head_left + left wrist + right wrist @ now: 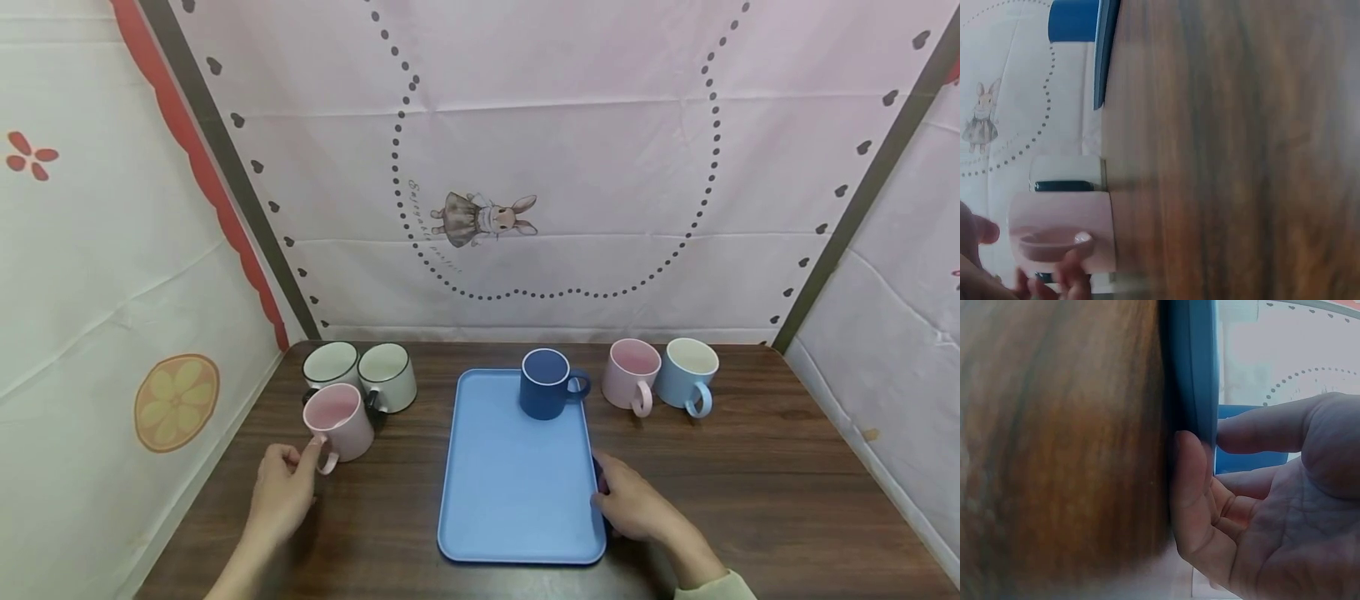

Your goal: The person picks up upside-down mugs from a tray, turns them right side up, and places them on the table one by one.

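Note:
A pink mug (339, 423) stands upright on the left of the table, its handle toward my left hand (282, 492). Fingertips (1075, 275) of that hand are at the mug's handle (1054, 248) in the left wrist view, while the thumb stays apart from it. Farther right lies a light blue tray (517, 492) with a dark blue mug (543, 396) on its far right corner. My right hand (633, 500) grips the tray's right edge, thumb above and fingers below, as the right wrist view shows at the tray's rim (1207, 381).
Two white mugs with dark rims, one at the far left (330, 364) and one beside it (387, 379), stand behind the left pink mug. Right of the tray are another pink mug (630, 371) and a light blue mug (684, 371). Patterned cloth walls (600, 208) enclose the wooden table (787, 483).

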Motion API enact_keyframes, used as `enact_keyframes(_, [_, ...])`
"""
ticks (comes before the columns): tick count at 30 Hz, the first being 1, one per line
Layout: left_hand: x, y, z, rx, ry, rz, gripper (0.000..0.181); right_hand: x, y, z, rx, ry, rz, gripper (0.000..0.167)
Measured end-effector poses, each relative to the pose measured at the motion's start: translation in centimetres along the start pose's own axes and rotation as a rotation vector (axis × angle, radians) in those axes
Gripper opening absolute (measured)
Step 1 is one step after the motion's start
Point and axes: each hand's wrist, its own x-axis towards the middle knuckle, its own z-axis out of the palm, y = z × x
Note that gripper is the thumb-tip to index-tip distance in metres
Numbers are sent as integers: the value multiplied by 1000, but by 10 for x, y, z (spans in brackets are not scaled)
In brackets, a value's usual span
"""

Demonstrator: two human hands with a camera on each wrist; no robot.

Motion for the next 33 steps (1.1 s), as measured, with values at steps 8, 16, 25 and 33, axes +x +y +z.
enact_keyframes(8, [-18, 18, 2, 53, 66, 31, 42, 1, 2, 1, 9, 2, 1, 68])
enact_keyframes(16, [-29, 38, 20, 8, -6, 120, 34, 1, 1, 1, 23, -4, 1, 68])
enact_keyframes(25, [-34, 63, 48, -143, -163, 191, 25, 0, 1, -3, 91, -8, 20, 72])
enact_keyframes(33, [-33, 82, 71, -178, -218, 212, 18, 0, 1, -6, 139, -14, 27, 77])
